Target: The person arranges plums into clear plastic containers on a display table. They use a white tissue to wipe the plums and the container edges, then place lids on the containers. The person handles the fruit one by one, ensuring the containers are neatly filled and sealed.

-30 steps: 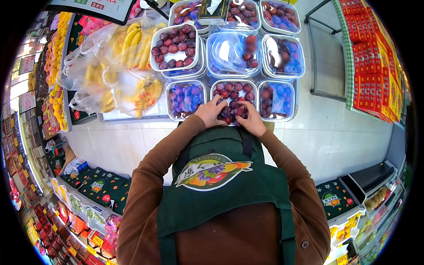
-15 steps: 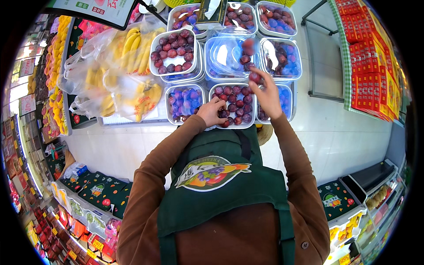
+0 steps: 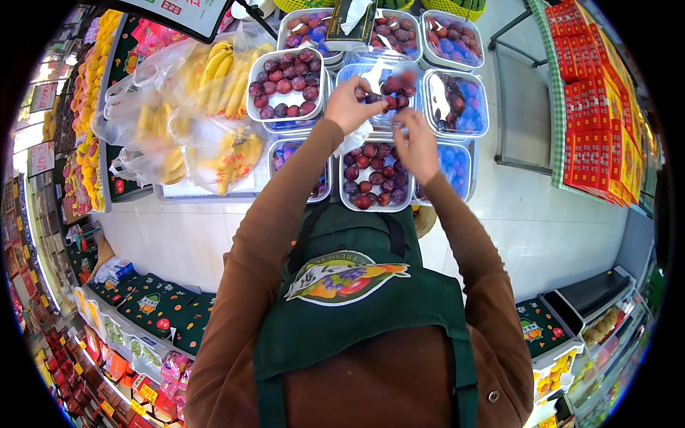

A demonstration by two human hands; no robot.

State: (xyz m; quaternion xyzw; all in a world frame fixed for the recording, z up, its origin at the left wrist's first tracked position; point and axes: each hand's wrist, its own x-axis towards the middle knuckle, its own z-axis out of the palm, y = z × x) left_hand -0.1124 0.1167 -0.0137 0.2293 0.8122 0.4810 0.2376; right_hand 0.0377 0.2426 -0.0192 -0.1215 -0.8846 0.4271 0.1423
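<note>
My left hand (image 3: pixel 348 108) is closed on a dark plum (image 3: pixel 372 98) over the lidded clear tub (image 3: pixel 345 70) in the middle of the stand. More plums (image 3: pixel 401 101) lie on that lid beside the fingertips. A crumpled white tissue (image 3: pixel 354 137) shows just below my left hand. My right hand (image 3: pixel 417 146) hovers over the back edge of the front tub; its curled fingers are smeared, and whether they hold anything is unclear. That front white-rimmed tub (image 3: pixel 378 209) is uncovered and contains several plums in a loose layer.
Another uncovered tub of plums (image 3: pixel 251 107) sits on stacked tubs at left. Lidded plum tubs (image 3: pixel 457 103) stand right and behind, with a tissue box (image 3: pixel 349 32) on top. Bagged bananas (image 3: pixel 228 85) fill the left. Red boxes (image 3: pixel 592 135) are stacked far right.
My left hand has left the front tub and moved up and right to the middle lid with a plum. My right hand has drawn slightly down and left. The white tissue has come into view.
</note>
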